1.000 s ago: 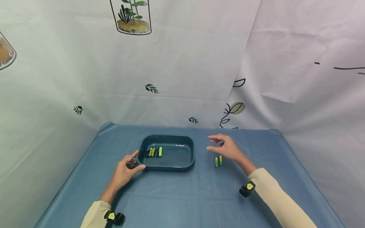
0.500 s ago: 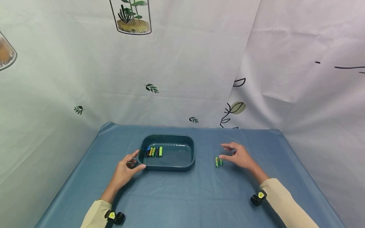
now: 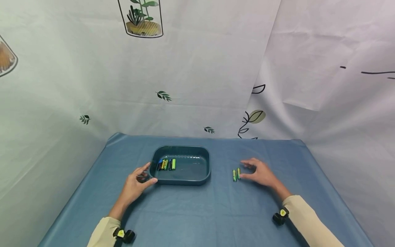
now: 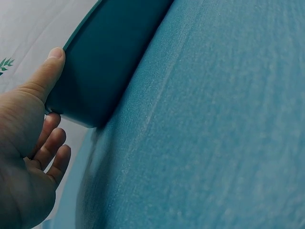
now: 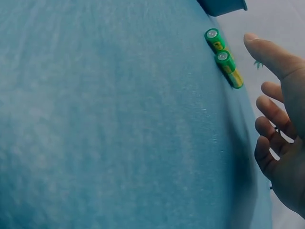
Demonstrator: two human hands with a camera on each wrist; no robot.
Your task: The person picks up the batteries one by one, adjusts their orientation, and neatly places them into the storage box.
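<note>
My left hand (image 3: pixel 134 185) holds the left end of a dark teal rectangular tray (image 3: pixel 182 182); in the left wrist view its thumb presses the tray's side and the other fingers curl near the corner. Inside, at the tray's left, several batteries (image 3: pixel 166 165) lie side by side. Two green-and-yellow batteries (image 3: pixel 234 175) lie close together on the cloth, right of the tray. Just to their right hovers my right hand (image 3: pixel 260 173), thumb and fingers apart, with nothing in it. The right wrist view shows a gap between the thumb and these batteries (image 5: pixel 229 69).
A blue cloth (image 3: pixel 191 212) covers the table. Behind it hangs a pale backdrop (image 3: pixel 200 85) printed with leaves and plants. A small black camera (image 3: pixel 279 216) is strapped to the right wrist, and another camera (image 3: pixel 124 236) to the left.
My right hand has moved right and toward me, from above the two loose batteries to beside them. The left hand and the tray have stayed in place.
</note>
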